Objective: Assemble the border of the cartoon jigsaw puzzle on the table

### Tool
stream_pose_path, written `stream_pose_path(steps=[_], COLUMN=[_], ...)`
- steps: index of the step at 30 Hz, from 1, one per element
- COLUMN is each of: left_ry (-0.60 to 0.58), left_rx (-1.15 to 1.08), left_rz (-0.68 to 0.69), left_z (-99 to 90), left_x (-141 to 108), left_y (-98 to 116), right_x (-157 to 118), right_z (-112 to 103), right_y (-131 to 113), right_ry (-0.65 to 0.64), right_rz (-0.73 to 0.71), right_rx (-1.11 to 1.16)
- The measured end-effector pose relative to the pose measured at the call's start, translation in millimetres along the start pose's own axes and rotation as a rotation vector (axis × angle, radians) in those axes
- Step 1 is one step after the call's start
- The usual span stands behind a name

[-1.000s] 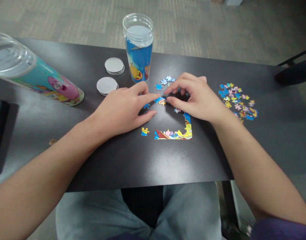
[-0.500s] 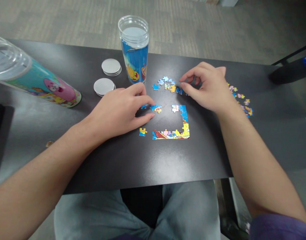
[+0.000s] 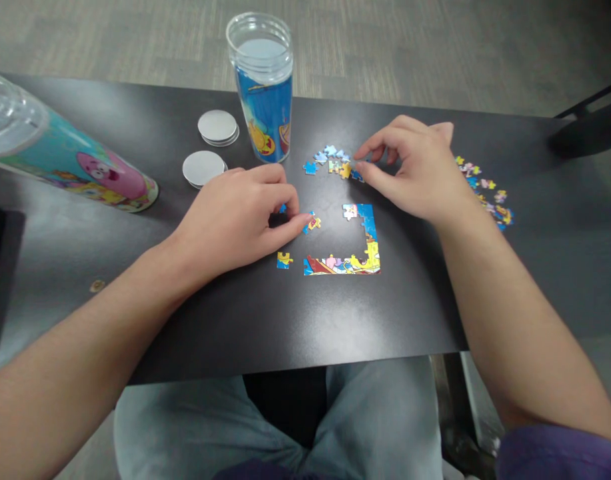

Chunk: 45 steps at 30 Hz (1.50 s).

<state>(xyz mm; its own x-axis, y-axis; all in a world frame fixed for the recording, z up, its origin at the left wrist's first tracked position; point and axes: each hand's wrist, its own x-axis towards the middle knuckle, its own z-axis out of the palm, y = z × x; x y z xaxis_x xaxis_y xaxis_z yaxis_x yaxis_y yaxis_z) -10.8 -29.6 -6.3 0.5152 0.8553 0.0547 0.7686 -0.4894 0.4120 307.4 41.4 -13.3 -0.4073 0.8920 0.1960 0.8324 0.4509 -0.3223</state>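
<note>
My left hand (image 3: 245, 213) has its thumb and forefinger pinched on a small blue puzzle piece (image 3: 313, 223) with a red and yellow picture, which sits slightly tilted at the fingertips. Just below the hand lies a yellow and blue corner piece (image 3: 284, 260), apart from the rest. To the right is a joined puzzle border (image 3: 342, 266), covering the bottom, the right side and part of the top. Over the right end of a loose heap of pieces (image 3: 331, 157) hovers my right hand (image 3: 410, 170), thumb and forefinger a little apart, with no piece visible between them.
A clear-topped blue tube (image 3: 264, 110) stands behind my left hand, beside two stacks of white discs (image 3: 218, 127). Another cartoon tube (image 3: 100, 167) is at the left. More loose pieces (image 3: 485, 190) lie beyond my right wrist on the dark table (image 3: 265, 327).
My left thumb and forefinger have closed on the blue piece, which has turned and tilted. My right hand has shifted slightly left over the heap. The view has moved a little.
</note>
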Motion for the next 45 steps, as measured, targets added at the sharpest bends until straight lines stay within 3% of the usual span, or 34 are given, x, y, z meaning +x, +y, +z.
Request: stream_pose_path(steps=[8, 25, 35, 45], left_ry=[-0.050, -0.094, -0.096, -0.093], left_rx=[-0.083, -0.102, -0.091, -0.137], left_rz=[0.170, 0.067, 0.069, 0.052], left_z=[7.3, -4.3, 2.3, -6.2], left_x=[0, 2, 4, 4], left_y=[-17, -20, -17, -19], right_x=[0, -1, -1, 2], right_z=[1, -5, 3, 18], right_y=[0, 10, 6, 4], right_ry=[-0.003, 0.043, -0.011, 0.001], right_rz=[-0.003, 0.045, -0.032, -0.002], right_rx=[-0.008, 0.009, 0.033, 0.088])
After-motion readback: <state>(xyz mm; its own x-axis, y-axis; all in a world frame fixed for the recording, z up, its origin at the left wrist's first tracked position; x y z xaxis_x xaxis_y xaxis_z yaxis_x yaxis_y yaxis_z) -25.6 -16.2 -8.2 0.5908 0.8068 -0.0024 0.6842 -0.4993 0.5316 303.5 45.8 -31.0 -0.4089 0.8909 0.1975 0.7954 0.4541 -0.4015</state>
